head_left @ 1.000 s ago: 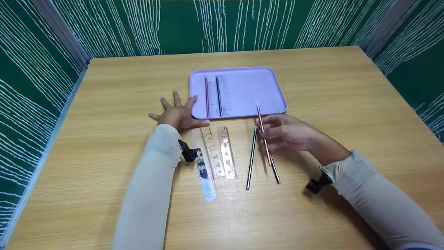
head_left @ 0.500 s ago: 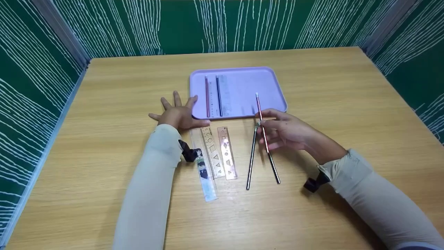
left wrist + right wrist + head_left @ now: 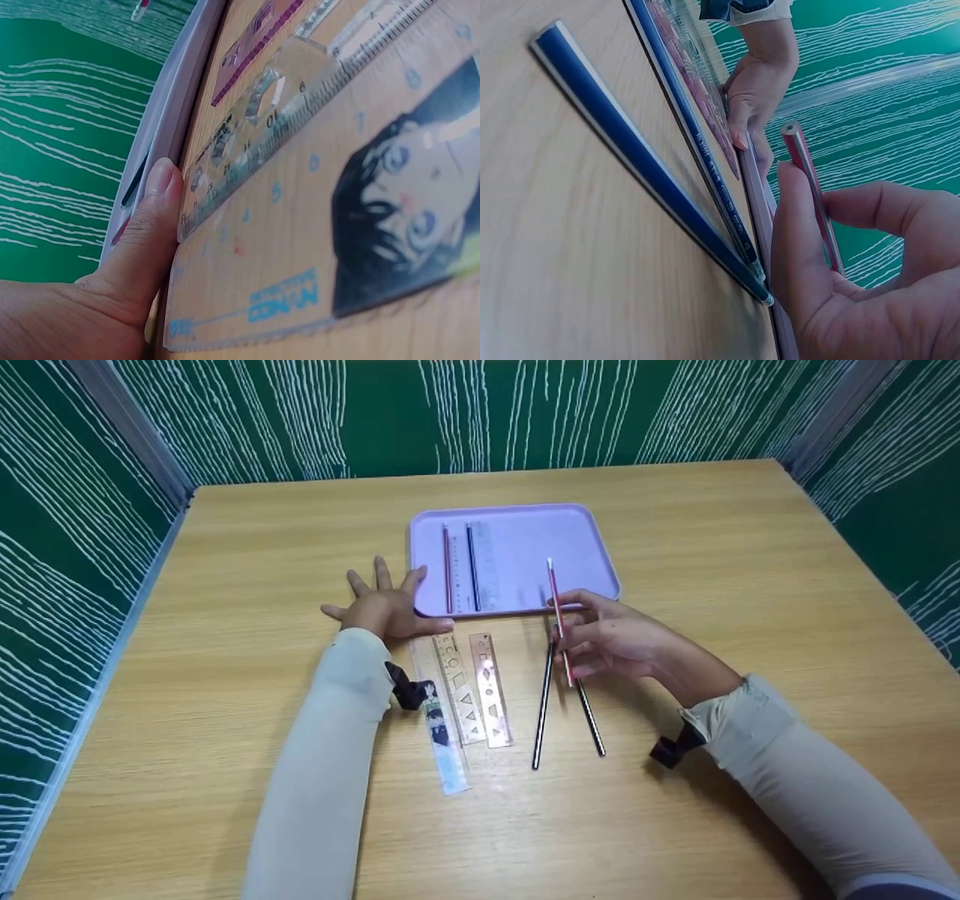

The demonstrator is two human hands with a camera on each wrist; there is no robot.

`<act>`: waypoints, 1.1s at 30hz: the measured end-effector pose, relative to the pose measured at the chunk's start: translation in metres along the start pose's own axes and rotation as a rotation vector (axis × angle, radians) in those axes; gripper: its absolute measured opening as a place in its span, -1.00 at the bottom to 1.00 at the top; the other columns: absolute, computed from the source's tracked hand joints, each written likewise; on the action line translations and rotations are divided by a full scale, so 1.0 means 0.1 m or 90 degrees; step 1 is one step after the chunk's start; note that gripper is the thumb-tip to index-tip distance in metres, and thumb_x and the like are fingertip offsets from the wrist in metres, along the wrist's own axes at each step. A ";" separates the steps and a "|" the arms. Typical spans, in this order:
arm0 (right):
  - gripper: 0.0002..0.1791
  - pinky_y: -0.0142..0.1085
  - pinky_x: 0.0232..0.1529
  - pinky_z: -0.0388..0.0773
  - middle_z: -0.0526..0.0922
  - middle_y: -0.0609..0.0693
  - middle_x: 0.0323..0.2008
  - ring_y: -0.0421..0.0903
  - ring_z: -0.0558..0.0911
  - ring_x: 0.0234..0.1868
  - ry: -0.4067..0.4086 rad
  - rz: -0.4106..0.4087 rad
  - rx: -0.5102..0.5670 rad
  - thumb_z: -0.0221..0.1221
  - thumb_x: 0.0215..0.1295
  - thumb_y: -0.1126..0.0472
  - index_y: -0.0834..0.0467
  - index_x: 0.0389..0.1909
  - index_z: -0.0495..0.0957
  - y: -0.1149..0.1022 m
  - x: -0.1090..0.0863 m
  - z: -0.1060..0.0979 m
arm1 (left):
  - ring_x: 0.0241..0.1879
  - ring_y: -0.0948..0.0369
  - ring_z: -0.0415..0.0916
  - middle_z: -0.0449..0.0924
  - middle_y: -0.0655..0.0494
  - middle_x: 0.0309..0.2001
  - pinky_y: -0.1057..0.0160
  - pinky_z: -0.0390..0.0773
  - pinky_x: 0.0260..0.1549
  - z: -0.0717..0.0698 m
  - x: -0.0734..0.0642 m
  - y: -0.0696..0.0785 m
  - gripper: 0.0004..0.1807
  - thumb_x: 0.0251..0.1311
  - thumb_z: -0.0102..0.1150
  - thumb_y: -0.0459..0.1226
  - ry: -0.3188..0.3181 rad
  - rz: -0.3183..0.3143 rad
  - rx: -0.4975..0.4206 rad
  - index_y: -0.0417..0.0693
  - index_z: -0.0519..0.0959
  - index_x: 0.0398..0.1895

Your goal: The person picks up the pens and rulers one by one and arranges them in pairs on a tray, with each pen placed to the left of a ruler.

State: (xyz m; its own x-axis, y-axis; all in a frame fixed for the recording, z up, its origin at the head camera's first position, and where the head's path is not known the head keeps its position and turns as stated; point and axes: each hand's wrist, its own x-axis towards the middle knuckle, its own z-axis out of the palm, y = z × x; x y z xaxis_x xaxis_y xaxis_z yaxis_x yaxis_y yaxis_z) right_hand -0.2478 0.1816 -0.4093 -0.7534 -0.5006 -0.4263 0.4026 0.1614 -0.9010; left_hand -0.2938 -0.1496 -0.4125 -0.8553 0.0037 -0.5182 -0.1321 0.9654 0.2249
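My right hand (image 3: 611, 637) pinches a red pencil (image 3: 556, 592) between thumb and fingers, above the front edge of the lilac tray (image 3: 540, 544). In the right wrist view, the red pencil (image 3: 810, 169) stands tilted, clear of the table. Beneath that hand lie two dark blue pencils, a left one (image 3: 540, 727) and a right one (image 3: 591, 727), their far ends close together. With fingers spread, my left hand (image 3: 381, 611) rests at the tray's front left corner, thumb (image 3: 154, 206) along its front edge. Near the thumb lies a clear ruler with cartoon pictures (image 3: 442, 735).
A clear stencil ruler (image 3: 463, 697) and a pinkish stencil ruler (image 3: 491, 701) lie beside the cartoon one. Inside the tray, a red pencil (image 3: 448, 570), a dark pencil (image 3: 473, 570) and clear rulers (image 3: 487, 574) lie side by side. Green walls (image 3: 405, 420) enclose the table.
My right hand has raised the red pencil and moved it slightly left and toward the tray, off the right dark blue pencil. My left hand has stayed in place.
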 end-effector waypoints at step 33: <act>-0.31 -0.18 -0.32 0.77 0.57 0.14 -0.15 0.02 0.69 -0.26 0.063 -0.044 0.070 0.07 0.36 0.48 0.14 0.49 0.18 -0.21 0.54 0.10 | 0.51 -0.41 -0.79 -0.80 -0.06 0.61 -0.80 -0.43 0.08 0.00 -0.01 -0.01 0.28 -0.11 0.18 0.58 0.013 0.008 -0.016 0.70 -0.36 0.60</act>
State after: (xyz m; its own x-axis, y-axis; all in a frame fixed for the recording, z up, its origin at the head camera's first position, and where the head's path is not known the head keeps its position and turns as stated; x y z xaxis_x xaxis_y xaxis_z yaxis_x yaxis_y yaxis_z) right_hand -0.2917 0.1427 -0.4128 -0.8264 -0.4209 -0.3740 0.3981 0.0328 -0.9168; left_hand -0.2930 -0.1503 -0.4124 -0.8669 0.0108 -0.4983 -0.1328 0.9586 0.2519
